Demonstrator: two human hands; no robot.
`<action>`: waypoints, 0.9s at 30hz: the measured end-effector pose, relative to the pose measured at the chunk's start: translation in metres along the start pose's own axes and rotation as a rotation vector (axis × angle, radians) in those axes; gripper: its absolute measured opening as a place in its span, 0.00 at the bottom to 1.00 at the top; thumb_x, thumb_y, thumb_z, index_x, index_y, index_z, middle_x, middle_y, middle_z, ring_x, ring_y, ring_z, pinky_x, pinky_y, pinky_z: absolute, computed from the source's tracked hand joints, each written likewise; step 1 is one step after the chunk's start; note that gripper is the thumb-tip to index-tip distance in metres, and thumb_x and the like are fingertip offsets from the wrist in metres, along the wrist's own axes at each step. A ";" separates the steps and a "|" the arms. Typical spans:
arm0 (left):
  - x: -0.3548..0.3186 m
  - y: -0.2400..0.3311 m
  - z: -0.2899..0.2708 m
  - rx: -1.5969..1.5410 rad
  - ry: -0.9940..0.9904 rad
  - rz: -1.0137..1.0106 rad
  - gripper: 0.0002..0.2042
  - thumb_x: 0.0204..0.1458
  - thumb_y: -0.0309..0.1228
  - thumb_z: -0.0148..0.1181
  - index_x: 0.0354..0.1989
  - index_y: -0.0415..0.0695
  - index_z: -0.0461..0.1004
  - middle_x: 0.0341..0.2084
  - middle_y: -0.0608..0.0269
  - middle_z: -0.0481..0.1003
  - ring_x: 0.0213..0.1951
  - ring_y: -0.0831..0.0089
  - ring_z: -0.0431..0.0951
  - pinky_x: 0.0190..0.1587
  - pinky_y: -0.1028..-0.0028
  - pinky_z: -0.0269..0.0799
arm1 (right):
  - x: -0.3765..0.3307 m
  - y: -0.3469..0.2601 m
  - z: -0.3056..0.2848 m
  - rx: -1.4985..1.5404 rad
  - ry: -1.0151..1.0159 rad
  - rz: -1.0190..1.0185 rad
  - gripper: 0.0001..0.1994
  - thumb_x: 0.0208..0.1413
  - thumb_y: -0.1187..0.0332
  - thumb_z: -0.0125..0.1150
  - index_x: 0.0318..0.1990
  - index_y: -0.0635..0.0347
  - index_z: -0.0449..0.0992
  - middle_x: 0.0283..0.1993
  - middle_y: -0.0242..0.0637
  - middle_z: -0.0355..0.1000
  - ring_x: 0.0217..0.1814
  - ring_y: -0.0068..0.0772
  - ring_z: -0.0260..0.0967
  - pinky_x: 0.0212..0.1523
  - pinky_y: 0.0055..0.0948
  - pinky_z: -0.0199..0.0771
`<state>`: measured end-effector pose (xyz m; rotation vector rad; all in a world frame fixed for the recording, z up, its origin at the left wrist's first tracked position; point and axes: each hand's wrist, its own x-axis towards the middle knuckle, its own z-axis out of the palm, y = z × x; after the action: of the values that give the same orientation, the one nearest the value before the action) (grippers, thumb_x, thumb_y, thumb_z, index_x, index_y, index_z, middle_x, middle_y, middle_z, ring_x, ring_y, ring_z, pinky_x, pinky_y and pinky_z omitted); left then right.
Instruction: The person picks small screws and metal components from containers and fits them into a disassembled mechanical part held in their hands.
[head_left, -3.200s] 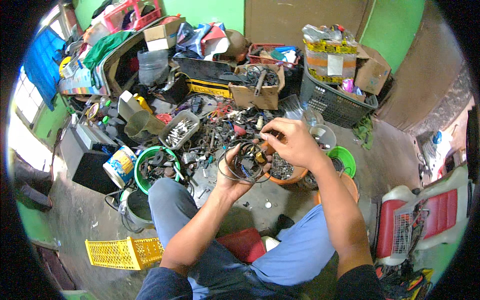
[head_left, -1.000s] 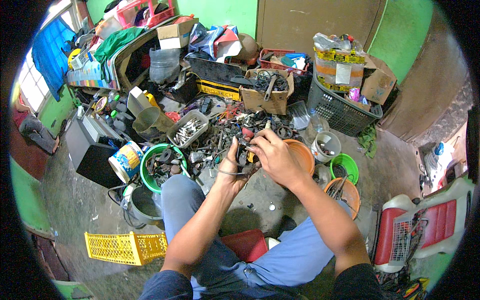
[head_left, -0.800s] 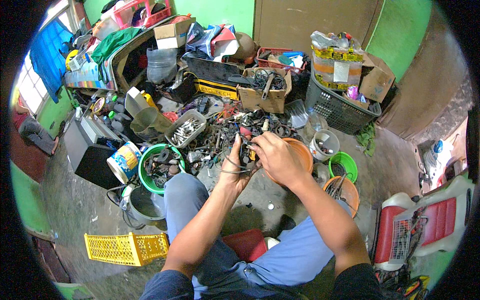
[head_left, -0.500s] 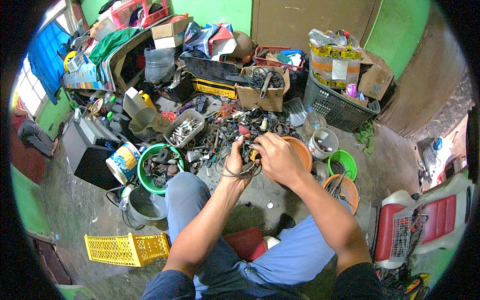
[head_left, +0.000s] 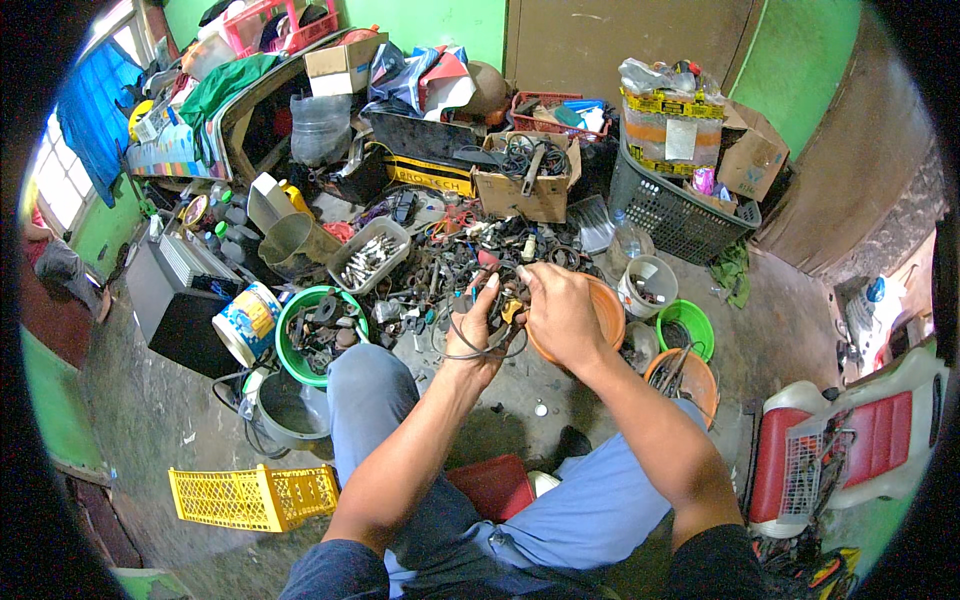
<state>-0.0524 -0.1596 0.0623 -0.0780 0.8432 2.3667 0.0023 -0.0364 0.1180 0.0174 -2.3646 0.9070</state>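
Note:
In front of my knees my left hand [head_left: 474, 335] is closed around a thin dark cable [head_left: 446, 356], which hangs in a loose loop about the wrist. A small yellow-and-black part [head_left: 512, 309] sits between the two hands; whether it is joined to the cable I cannot tell. My right hand [head_left: 566, 318] comes in from the right with thumb and fingers pinched beside that part. What lies within this pinch is hidden. Beyond the hands a heap of small dark parts [head_left: 410, 278] covers the floor. An orange basin [head_left: 606, 312] stands just behind my right hand.
A green basin [head_left: 283, 345] of parts and a grey bucket [head_left: 300, 442] stand left, near a yellow crate [head_left: 220, 500]. On the right are a white bucket [head_left: 665, 272], a green bowl [head_left: 706, 325] and another orange basin [head_left: 708, 385]. Another person's leg [head_left: 65, 270] shows far left.
My right hand has shifted slightly, its fingertips drawing a little apart from my left thumb. The yellow-and-black part shows more fully. The person at far left has moved a leg.

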 end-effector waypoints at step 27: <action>0.006 0.003 -0.007 -0.117 -0.108 -0.133 0.18 0.59 0.30 0.58 0.59 0.52 0.69 0.40 0.60 0.77 0.36 0.69 0.78 0.28 0.75 0.76 | 0.018 0.040 -0.074 0.543 -0.036 0.427 0.10 0.62 0.69 0.62 0.46 0.65 0.78 0.34 0.34 0.78 0.32 0.21 0.76 0.33 0.23 0.78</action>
<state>-0.0601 -0.1624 0.0565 -0.0511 0.6284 2.2717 0.0178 0.0430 0.1464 -0.2646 -2.1152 1.7425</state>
